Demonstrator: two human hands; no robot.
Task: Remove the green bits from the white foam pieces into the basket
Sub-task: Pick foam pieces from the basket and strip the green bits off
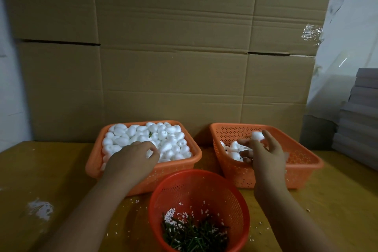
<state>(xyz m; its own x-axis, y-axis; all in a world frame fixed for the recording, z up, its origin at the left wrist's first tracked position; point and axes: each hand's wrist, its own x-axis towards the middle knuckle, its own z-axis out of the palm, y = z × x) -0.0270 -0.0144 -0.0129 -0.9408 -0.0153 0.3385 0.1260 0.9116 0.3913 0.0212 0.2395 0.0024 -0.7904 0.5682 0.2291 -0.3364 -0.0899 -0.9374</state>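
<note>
Reaching left hand [133, 157] into full orange tray [98, 161], fingers curled on white foam pieces [163, 137] | right hand [263, 155] spread loosely, foam egg [257, 135] at fingertips above right tray [302, 165] | green bits [194, 235] in round basket [235, 196] | no readable writing

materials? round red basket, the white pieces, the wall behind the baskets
Round red basket: looks like moulded plastic, slightly glossy, with fine perforated walls.
White pieces: likely foam, matte egg shapes, with white crumbs shed on the table.
Wall: corrugated cardboard by its brown matte face, fold creases and seams.
</note>
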